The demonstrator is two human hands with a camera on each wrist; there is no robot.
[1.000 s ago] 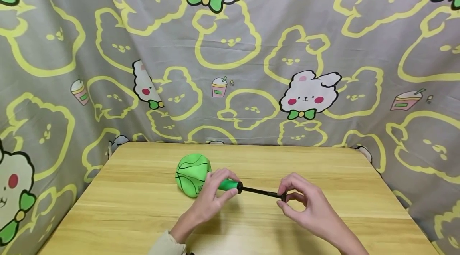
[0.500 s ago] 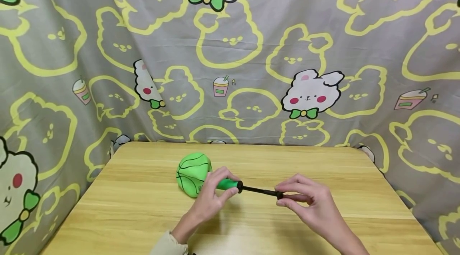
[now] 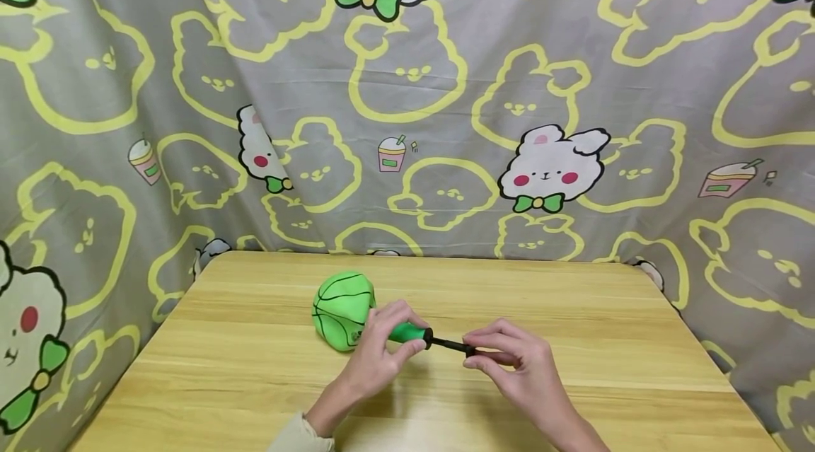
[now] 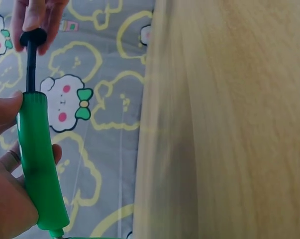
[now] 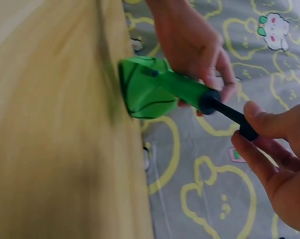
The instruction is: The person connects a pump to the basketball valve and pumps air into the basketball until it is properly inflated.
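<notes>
A green hand pump [image 4: 38, 164] with a black plunger rod [image 3: 448, 344] lies roughly level above the table. My left hand [image 3: 382, 349] grips its green barrel, thumb near the black collar. The fingertips of my right hand [image 3: 518, 363] pinch the black knob [image 5: 248, 132] at the rod's end, a short stretch of rod showing between knob and collar. At the barrel's other end sits a green ball [image 3: 340, 310] with black basketball lines, its side dented and partly hidden behind my left hand. In the right wrist view the pump's tip points at the ball [image 5: 145, 92].
The wooden table [image 3: 255, 395] spreads under both hands. A grey curtain [image 3: 439, 98] with yellow outlines and rabbit faces hangs behind the table and along its sides.
My right hand has moved left with the knob, and the rod has slid further into the barrel. The left hand and the ball have hardly moved.
</notes>
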